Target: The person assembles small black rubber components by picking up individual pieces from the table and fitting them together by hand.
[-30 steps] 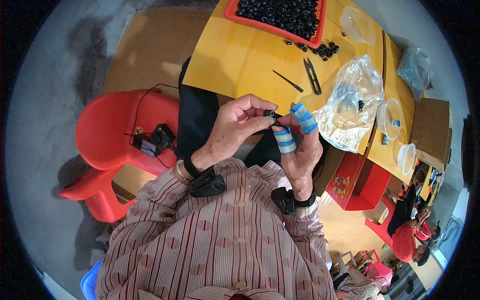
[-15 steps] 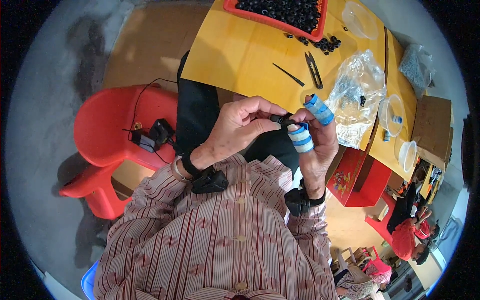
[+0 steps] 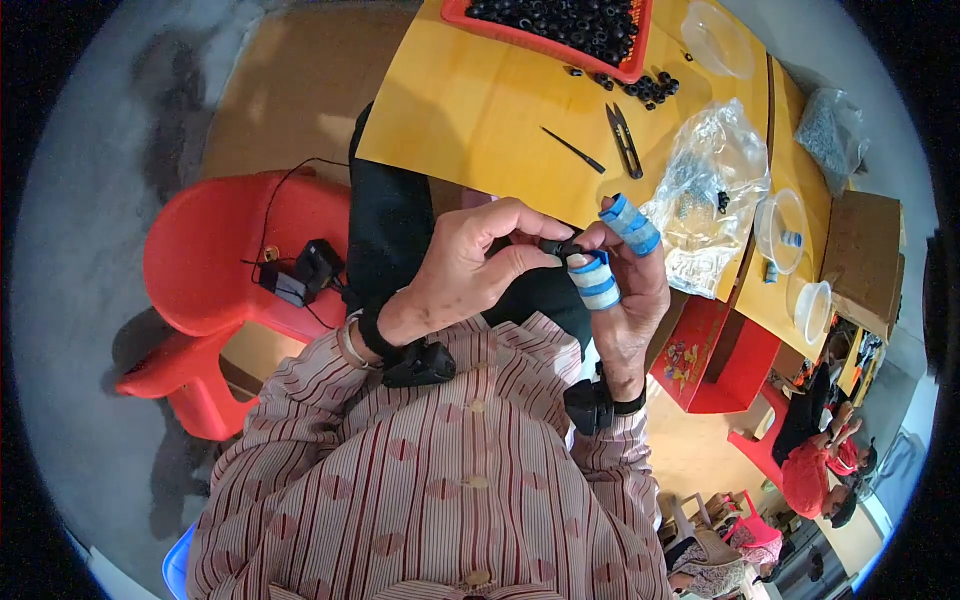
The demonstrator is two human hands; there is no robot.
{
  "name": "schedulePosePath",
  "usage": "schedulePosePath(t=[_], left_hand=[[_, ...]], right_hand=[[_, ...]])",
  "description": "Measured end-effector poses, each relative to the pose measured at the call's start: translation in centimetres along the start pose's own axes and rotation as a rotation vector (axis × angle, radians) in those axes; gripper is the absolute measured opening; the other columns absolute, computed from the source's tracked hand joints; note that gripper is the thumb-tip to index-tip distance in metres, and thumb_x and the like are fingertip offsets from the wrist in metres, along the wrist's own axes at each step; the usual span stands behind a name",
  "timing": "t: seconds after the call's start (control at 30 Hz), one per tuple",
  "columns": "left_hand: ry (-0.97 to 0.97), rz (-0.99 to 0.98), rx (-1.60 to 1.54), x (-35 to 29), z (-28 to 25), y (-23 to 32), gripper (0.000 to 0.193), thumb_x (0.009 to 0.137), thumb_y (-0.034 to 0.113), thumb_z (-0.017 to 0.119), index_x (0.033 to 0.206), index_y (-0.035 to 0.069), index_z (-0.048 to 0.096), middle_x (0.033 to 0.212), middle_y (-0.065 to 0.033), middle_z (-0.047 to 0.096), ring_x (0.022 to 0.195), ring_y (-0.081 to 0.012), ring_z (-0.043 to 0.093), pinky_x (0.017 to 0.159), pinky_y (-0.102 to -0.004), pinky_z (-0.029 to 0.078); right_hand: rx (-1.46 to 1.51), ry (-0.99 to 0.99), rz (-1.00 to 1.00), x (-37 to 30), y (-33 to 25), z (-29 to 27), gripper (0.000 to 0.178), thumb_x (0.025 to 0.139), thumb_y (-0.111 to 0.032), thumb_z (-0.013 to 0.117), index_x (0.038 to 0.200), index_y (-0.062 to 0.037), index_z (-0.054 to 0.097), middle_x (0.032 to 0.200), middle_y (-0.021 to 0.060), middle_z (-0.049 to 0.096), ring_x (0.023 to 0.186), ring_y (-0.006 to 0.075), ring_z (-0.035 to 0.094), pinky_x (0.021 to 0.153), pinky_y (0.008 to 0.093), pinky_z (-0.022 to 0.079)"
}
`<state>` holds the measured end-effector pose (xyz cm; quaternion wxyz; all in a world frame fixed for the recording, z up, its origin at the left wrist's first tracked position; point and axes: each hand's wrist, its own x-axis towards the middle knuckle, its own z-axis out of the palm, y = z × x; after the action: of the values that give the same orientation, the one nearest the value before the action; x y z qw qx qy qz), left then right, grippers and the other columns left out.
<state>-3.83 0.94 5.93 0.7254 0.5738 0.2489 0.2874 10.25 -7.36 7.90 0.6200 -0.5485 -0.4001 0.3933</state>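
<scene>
Between both hands, in front of my lap, is a small black ring-like part (image 3: 556, 247). My left hand (image 3: 482, 260) pinches it between thumb and fingertips. From the other side my right hand (image 3: 632, 272) presses thumb and finger against the same part; blue-and-white tape wraps two of its digits. The part's far end is hidden by the right fingers. On the yellow table (image 3: 470, 110) beyond lie a thin black pointed tool (image 3: 573, 149) and black thread snips (image 3: 624, 141). Several loose black parts (image 3: 650, 90) lie beside a red basket (image 3: 640, 62) full of them.
A clear plastic bag (image 3: 705, 190) of small pieces lies right of my hands, near clear plastic tubs (image 3: 780, 230). A cardboard box (image 3: 862, 262) stands farther right. On my left, a red chair (image 3: 210, 250) carries a black adapter (image 3: 320, 264) with a cable. Other people (image 3: 815, 470) sit at lower right.
Both hands still grip the small black part, and the fingers have shifted only slightly on it. The whole scene has drifted a little to the left.
</scene>
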Motion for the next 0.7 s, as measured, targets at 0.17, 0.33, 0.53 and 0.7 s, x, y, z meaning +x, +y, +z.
schedulePosePath(t=[0.17,0.33,0.53,0.7], left_hand=[[0.031,0.228,0.211,0.1,0.0,-0.4,0.018,0.079,-0.009,0.060,0.097,-0.004,0.061,0.092,-0.0086,0.059,0.087,-0.0142,0.060,0.076,-0.0254,0.051],[0.047,0.264,0.271,0.0,0.0,-0.8,0.018,0.076,-0.008,0.063,0.093,-0.003,0.061,0.089,-0.0093,0.061,0.082,-0.0146,0.061,0.070,-0.0257,0.050],[0.066,0.379,0.423,0.2,-0.1,-0.5,0.020,0.071,-0.007,0.067,0.089,-0.002,0.062,0.084,-0.0101,0.064,0.077,-0.0186,0.063,0.068,-0.0269,0.050],[0.041,0.438,0.471,0.3,-0.4,-0.4,0.020,0.070,-0.006,0.067,0.088,-0.001,0.063,0.082,-0.0097,0.065,0.075,-0.0224,0.063,0.068,-0.0298,0.049]], right_hand=[[0.077,-0.021,-0.029,-0.1,1.0,-0.2,0.046,0.079,0.009,0.059,0.122,-0.0029,0.047,0.094,0.0021,0.054,0.089,0.0099,0.053,0.081,0.0234,0.044],[0.167,0.023,0.054,-0.7,1.2,-0.3,0.044,0.076,0.008,0.064,0.117,-0.0033,0.051,0.093,0.0005,0.057,0.088,0.0085,0.054,0.082,0.0233,0.044],[0.179,0.018,0.075,-0.8,1.2,-0.4,0.043,0.074,0.010,0.066,0.112,-0.0034,0.054,0.095,0.0011,0.059,0.088,0.0089,0.056,0.081,0.0236,0.046],[0.106,-0.069,0.054,-0.5,1.1,-1.0,0.043,0.072,0.013,0.066,0.111,-0.0031,0.055,0.093,0.0014,0.059,0.092,0.0106,0.056,0.086,0.0272,0.045]])
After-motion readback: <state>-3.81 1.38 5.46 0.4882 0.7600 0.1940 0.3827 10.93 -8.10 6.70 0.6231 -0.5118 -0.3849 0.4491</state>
